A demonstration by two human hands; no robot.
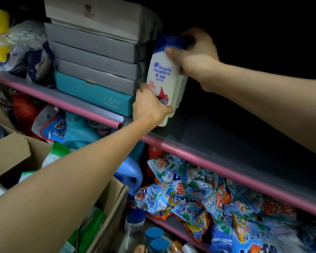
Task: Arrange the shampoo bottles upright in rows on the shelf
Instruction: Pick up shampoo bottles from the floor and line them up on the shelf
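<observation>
White Head & Shoulders shampoo bottles (161,77) upright on the grey shelf (217,139), long axis near vertical with a slight lean to the right, blue caps (169,42) up, front label turned toward the camera. Smooth glossy plastic, flattened oval bodies, a red splash printed low on the front one. More white bottles pressed in a row close behind it (edges only visible, count hard to tell). Placed just right of a stack of flat boxes (97,57), grey cardboard above a teal one, near the shelf's pink front rail (226,170).

Left hand (150,106) wrapped round the lower part of the front bottle, thumb across its face, fingers hidden behind its left edge. Right hand (195,52) clasped over the caps and shoulders of the row, thumb lying flat on the front bottle just under the cap, fingers curled over the top and partly lost in shadow.

Shelf interior to the right in deep darkness, nothing readable there. Crinkled plastic detergent packets (199,198) heaped on the tier below. Open brown cardboard box (16,152) at lower left, cut off by the frame edge; blue-lidded bottles (153,238) at the bottom, blurred.
</observation>
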